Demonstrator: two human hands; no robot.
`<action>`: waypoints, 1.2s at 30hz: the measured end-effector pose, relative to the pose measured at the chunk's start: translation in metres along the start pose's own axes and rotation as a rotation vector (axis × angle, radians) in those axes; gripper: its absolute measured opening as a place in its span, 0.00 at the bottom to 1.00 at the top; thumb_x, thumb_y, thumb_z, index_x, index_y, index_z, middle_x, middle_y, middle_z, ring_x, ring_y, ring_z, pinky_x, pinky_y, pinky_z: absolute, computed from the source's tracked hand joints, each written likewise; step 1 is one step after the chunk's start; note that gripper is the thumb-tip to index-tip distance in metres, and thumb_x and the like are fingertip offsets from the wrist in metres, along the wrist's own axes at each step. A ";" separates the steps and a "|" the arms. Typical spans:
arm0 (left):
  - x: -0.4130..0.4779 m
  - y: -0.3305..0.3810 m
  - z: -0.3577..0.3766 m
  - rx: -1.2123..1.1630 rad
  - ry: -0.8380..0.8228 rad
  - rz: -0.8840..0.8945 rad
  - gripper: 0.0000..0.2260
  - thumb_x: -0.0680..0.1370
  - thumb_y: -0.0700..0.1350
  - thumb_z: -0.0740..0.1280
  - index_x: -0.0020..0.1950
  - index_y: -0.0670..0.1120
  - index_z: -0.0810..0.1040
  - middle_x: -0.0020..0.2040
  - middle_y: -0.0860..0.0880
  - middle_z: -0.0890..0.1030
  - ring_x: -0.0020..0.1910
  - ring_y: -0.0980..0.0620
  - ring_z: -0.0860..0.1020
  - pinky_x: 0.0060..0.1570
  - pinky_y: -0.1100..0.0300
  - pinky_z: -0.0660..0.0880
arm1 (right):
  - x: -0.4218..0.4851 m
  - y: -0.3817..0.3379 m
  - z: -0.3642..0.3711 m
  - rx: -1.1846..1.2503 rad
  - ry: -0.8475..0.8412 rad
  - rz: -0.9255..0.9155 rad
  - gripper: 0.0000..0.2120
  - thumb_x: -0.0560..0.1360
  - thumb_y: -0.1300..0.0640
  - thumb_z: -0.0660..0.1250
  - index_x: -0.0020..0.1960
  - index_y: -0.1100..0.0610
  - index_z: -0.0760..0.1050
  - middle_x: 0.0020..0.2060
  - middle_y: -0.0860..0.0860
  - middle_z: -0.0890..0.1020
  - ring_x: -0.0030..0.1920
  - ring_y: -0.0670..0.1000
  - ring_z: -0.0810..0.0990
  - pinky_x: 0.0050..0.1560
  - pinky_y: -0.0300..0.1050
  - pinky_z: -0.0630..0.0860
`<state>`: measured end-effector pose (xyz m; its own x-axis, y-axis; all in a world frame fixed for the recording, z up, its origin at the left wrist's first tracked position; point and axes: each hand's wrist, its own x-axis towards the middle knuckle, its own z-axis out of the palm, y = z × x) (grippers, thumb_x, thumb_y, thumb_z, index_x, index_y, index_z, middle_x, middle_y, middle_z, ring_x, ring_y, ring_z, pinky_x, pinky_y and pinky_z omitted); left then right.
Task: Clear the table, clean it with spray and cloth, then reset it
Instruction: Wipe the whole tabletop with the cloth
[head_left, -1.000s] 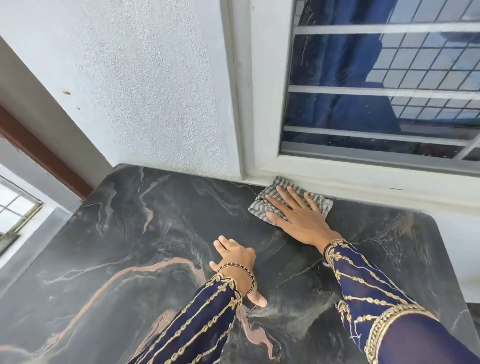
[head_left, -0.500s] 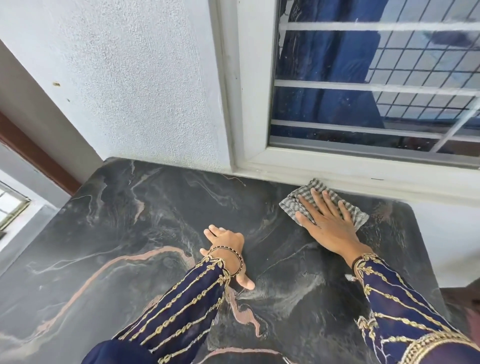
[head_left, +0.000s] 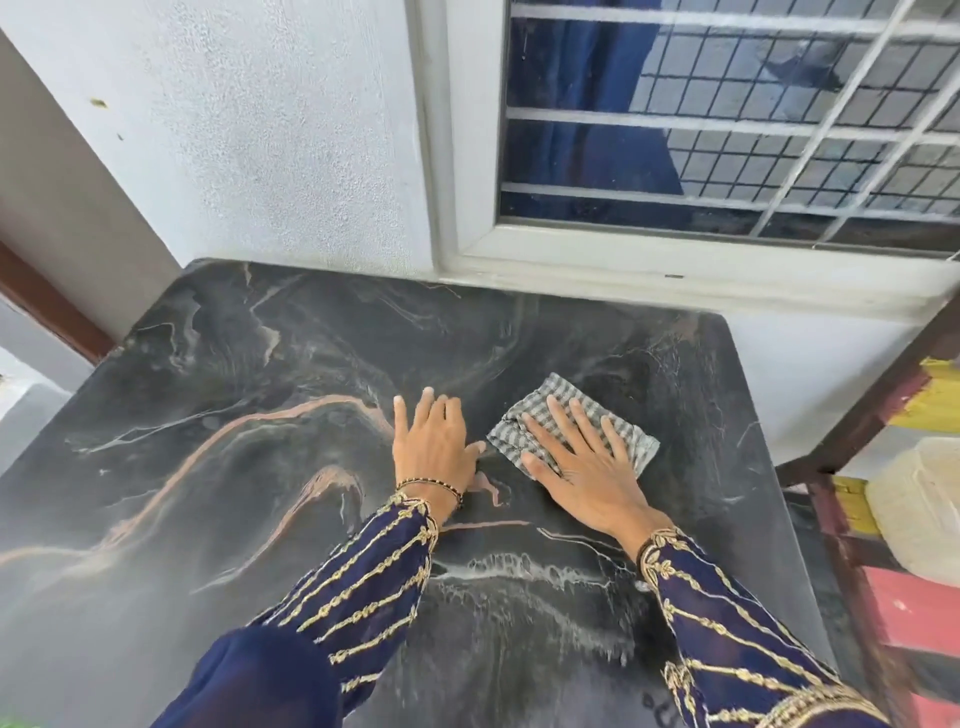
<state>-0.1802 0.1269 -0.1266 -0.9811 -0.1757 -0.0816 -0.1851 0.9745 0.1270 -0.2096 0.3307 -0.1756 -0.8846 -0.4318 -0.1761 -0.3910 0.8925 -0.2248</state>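
Note:
A dark marble-patterned table (head_left: 218, 467) with pink and white veins fills the lower view. My right hand (head_left: 582, 462) lies flat, fingers spread, pressing a folded grey checked cloth (head_left: 631, 441) onto the table's right half. My left hand (head_left: 434, 441) rests palm-down on the bare tabletop just left of the cloth, fingers slightly apart, holding nothing. Wet streaks (head_left: 524, 571) show on the surface between my forearms. No spray bottle is in view.
The table's far edge meets a white textured wall (head_left: 260, 156) and a barred window (head_left: 727, 130) with a white sill. A brown wooden frame (head_left: 862, 405) and a white container (head_left: 919, 504) stand off the right edge. A brown strip (head_left: 47, 306) runs at the left.
My right hand has slid the cloth from the far edge by the sill rightward and then back toward the table's middle. My left hand has opened from curled to flat.

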 end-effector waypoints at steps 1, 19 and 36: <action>-0.024 0.001 0.007 -0.065 0.039 0.008 0.27 0.78 0.57 0.62 0.73 0.45 0.64 0.73 0.48 0.69 0.78 0.49 0.56 0.77 0.46 0.47 | -0.017 -0.008 0.004 -0.007 0.006 -0.008 0.27 0.81 0.31 0.39 0.79 0.31 0.37 0.80 0.39 0.33 0.79 0.44 0.28 0.77 0.52 0.28; -0.233 -0.043 0.003 -0.307 -0.015 0.017 0.16 0.79 0.46 0.63 0.65 0.44 0.75 0.67 0.45 0.76 0.69 0.45 0.70 0.68 0.51 0.64 | -0.239 -0.106 0.055 -0.084 -0.085 -0.272 0.27 0.82 0.34 0.38 0.81 0.35 0.42 0.82 0.43 0.39 0.82 0.50 0.35 0.79 0.56 0.33; -0.214 0.022 0.015 -0.357 -0.087 0.275 0.10 0.79 0.45 0.62 0.56 0.49 0.80 0.58 0.53 0.81 0.62 0.51 0.75 0.62 0.55 0.69 | -0.275 -0.020 0.042 -0.044 -0.096 -0.227 0.24 0.85 0.34 0.42 0.79 0.30 0.43 0.81 0.36 0.40 0.81 0.43 0.36 0.78 0.50 0.31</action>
<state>0.0268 0.1880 -0.1217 -0.9909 0.1097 -0.0782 0.0581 0.8715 0.4869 0.0526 0.4261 -0.1623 -0.7453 -0.6305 -0.2169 -0.5895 0.7751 -0.2275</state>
